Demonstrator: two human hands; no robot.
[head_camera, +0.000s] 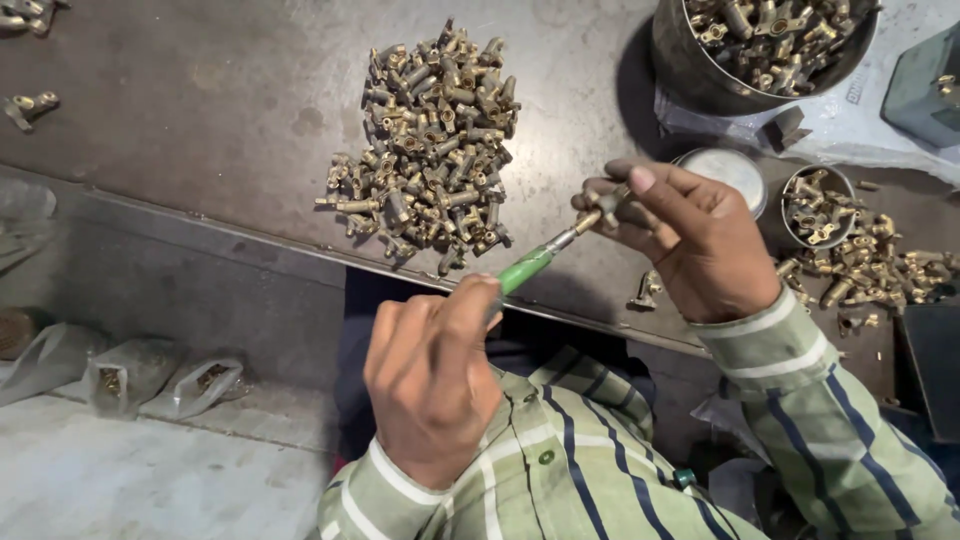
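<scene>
Right now we are in the middle of working one small brass fitting (608, 200) with a green-handled screwdriver (528, 266). Our left hand (432, 380) is wrapped shut around the tool's handle, thumb along its side, with the metal shaft pointing up and to the right. Our right hand (690, 235) is pinched closed on the fitting, holding it in the air just above the front edge of the dark metal workbench (200, 110), and the tip of the tool meets the fitting's near end.

Whether the tip is properly seated in a slot we cannot tell; the fingers hide it. As we judge it, this is the turning step on a single piece, and the next move calls for a firm grip on the fitting, the shaft in line with it, and steady twisting from the left wrist without the tip slipping off.

A heap of brass fittings (430, 150) lies on the bench to the left of the hands. More of them fill a large metal bucket (690, 70) at the top right, a small tin (818, 205), and a loose scatter (880, 265) to the right. A round lid (735, 170) sits just behind the right hand
</scene>
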